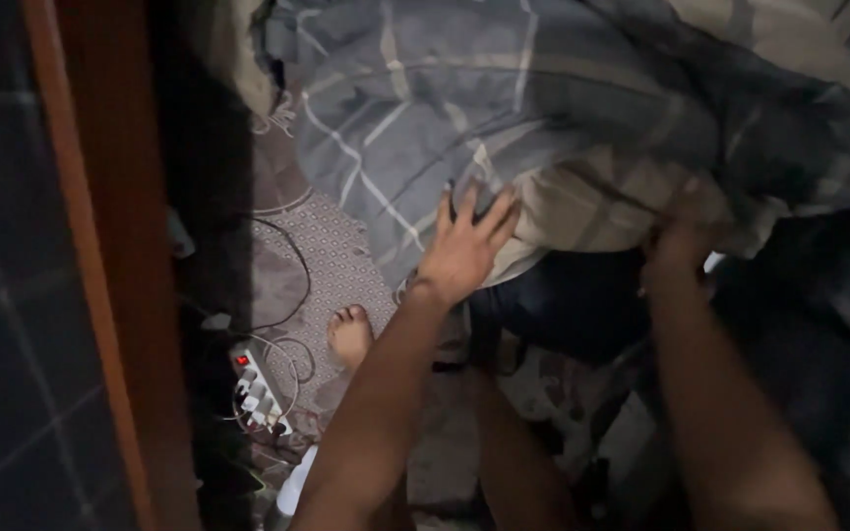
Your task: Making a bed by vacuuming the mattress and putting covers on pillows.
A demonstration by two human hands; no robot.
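view from above, dim light. one plaid duvet (582,108), grey-blue with pale lines and beige panels, lies bunched across the upper half of the view, over a dark mass below it that cannot be made out. two hands are on it. the left hand (464,251) lies flat on the lower fold of the duvet, its fingers (445,211) spread wide and open, five of them countable, gripping nothing. the right hand (679,258) is at the duvet's lower edge further right; its fingers are curled into the fabric, closed on a fold of it, though the dark hides how many show. two forearms run up from the bottom edge to the hands. one bare foot (350,334) stands on one patterned rug (332,241) just left of the left forearm. near the foot, on the floor, lies one white power strip (258,393) with one red lit switch and several plugs in it, too small to count; thin cables (292,270) loop from it over the rug. one wooden frame (100,265), reddish brown, runs down the left side, well apart from the duvet.
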